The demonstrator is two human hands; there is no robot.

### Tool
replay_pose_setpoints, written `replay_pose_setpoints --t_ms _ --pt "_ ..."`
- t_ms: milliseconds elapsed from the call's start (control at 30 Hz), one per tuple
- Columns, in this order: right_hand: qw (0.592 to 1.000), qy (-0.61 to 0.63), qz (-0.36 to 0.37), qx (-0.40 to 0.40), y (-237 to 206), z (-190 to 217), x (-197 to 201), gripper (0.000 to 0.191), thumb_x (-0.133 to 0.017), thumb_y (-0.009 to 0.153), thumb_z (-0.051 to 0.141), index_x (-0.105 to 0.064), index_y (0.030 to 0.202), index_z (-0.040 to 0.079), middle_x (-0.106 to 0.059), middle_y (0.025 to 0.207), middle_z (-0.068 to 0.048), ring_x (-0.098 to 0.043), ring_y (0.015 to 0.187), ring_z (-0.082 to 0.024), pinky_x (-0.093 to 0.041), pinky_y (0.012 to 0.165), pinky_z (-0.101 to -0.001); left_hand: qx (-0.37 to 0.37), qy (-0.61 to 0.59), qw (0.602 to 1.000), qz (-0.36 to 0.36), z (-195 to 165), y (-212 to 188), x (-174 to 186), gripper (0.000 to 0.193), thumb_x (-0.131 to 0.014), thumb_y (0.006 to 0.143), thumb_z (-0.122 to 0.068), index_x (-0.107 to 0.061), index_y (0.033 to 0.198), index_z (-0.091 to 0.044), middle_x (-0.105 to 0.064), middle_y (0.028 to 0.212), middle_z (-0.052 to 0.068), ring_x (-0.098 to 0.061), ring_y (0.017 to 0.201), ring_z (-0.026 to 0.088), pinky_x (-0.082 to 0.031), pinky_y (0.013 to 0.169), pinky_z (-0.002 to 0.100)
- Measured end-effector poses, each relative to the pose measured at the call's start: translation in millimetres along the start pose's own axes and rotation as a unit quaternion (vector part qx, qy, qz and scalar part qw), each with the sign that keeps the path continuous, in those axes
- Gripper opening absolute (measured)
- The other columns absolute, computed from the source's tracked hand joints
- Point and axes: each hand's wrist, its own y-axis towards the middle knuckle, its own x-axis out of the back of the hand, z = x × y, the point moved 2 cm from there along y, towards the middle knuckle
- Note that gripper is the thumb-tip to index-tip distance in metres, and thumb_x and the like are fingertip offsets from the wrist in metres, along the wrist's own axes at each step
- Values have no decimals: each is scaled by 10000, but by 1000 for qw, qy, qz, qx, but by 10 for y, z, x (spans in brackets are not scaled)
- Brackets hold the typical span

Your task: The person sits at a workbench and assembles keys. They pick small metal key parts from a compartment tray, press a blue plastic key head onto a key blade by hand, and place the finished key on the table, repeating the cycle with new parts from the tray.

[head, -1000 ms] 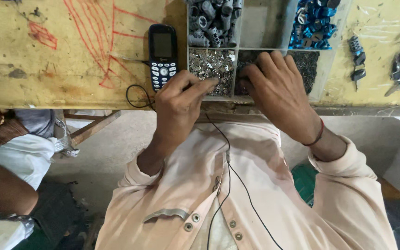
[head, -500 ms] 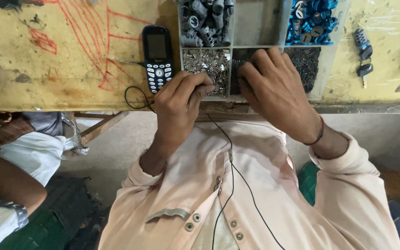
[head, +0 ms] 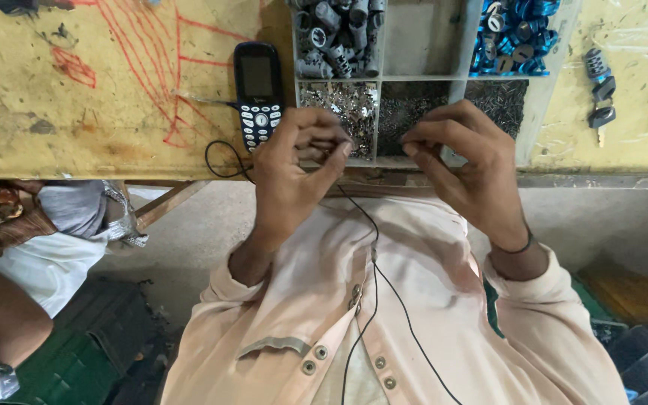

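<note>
A grey compartment tray (head: 455, 79) lies on the yellow table (head: 76, 112). My left hand (head: 294, 169) is curled at the table's near edge, thumb pressed against the fingers around a small metal part that is mostly hidden. It sits just in front of the compartment of tiny silvery pieces (head: 339, 105). My right hand (head: 470, 169) is beside it, its fingertips pinched together over the compartment of dark fine pieces (head: 410, 112). Whatever is between those fingertips is too small to make out.
A dark keypad phone (head: 258, 90) lies left of the tray, with a black cord running down my shirt. Grey cylinders (head: 335, 37) and blue parts (head: 515, 34) fill the far compartments. Dark keys (head: 600, 86) lie at right. Another person's leg (head: 9, 300) is at lower left.
Both hands have drawn back from over the tray toward the table's near edge and moved apart. The left hand's fingers have curled tighter.
</note>
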Motion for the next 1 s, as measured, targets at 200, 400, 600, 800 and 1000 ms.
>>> replay_pose_setpoints --t_ms 200,400,600,800,1000 --pt "929 343 30 -135 -227 -91 -60 89 -683 1006 -9 -641 1085 -15 -596 1126 -73 -615 980 -123 -540 850 -259 -122 -14 991 60 -118 -99 -344 137 -743 1010 -17 -744 1145 -46 -761 1062 81 -758 904 118 -641 823 249" --pt "943 317 47 -93 -267 -74 50 103 -675 1006 -31 -637 1102 -37 -580 1086 -68 -590 985 -111 -524 885 -242 -70 -126 983 114 -74 -59 -438 189 -718 1006 31 -747 1172 -56 -740 1031 67 -748 882 122 -651 780 243" --pt "929 329 56 -159 -282 -44 125 103 -666 993 -39 -655 1095 -40 -603 1085 -71 -590 930 -104 -500 766 -230 -129 -93 972 172 -129 -28 -414 240 -697 1018 48 -745 1217 -79 -734 1020 65 -724 808 102 -608 725 218" --pt "999 33 42 -9 -123 168 177 150 -737 951 4 -654 1071 -30 -640 1025 -90 -643 890 -92 -532 735 -240 -172 61 978 97 -198 -15 -393 179 -743 978 4 -729 1148 -50 -740 996 50 -734 875 118 -590 764 244" --pt "960 228 45 -153 201 71 108 238 -734 962 38 -511 1044 15 -616 970 -67 -652 847 -93 -563 721 -232 -82 -27 989 117 -125 147 -331 112 -725 1009 -71 -710 1097 -2 -695 978 41 -700 808 90 -588 719 235"
